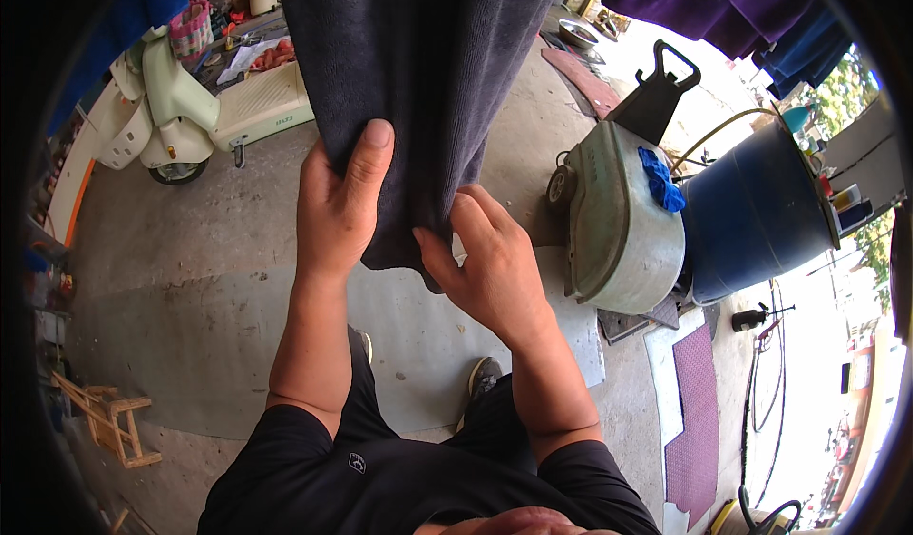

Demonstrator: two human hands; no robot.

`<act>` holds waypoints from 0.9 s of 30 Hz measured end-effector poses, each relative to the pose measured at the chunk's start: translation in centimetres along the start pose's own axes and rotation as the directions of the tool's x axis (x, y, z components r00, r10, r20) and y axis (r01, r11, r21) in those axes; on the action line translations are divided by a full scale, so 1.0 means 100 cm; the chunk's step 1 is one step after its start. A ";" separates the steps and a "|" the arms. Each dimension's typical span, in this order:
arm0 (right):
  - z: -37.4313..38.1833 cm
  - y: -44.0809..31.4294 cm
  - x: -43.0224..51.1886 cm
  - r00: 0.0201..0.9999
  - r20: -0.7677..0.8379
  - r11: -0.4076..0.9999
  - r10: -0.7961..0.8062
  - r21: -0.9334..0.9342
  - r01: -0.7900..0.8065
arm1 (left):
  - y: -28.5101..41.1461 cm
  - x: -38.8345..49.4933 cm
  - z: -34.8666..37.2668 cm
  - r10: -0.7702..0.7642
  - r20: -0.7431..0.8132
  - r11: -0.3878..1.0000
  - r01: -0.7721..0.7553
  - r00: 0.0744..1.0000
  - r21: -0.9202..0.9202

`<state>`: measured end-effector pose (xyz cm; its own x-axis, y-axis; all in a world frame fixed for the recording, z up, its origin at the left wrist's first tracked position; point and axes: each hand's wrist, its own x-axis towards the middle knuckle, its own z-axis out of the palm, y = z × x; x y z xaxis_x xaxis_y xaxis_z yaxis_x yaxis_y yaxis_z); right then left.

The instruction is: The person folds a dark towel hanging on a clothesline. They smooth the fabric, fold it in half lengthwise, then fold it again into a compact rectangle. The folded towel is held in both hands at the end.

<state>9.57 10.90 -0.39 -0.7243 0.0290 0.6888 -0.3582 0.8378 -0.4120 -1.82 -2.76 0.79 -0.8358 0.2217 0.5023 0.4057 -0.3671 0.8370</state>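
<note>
A dark grey towel-like cloth (421, 93) hangs down from the top of the view in loose vertical folds. My left hand (346, 203) holds its left edge, with the thumb on the front and the fingers hidden behind the fabric. Lower down on the right side, my right hand (485, 257) has the cloth's edge between thumb and curled fingers. The lower hem droops between the two hands.
A pale green scooter (178, 107) stands at the left. On the right are a grey plastic tank (620, 214) on wheels and a blue barrel (756, 214). A small wooden stool (114, 421) is at the lower left. Purple cloth (713, 0) hangs at the upper right.
</note>
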 end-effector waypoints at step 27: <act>0.009 -0.001 0.001 0.981 -0.190 0.997 -0.043 0.055 0.054 | 0.001 -0.013 0.015 -0.025 0.137 0.998 0.033 0.990 -0.053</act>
<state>9.02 10.37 -0.86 -0.5828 0.0963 0.8069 -0.4291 0.8068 -0.4062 -0.13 -1.76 0.58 -0.7872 0.3527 0.5059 0.3579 -0.4068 0.8405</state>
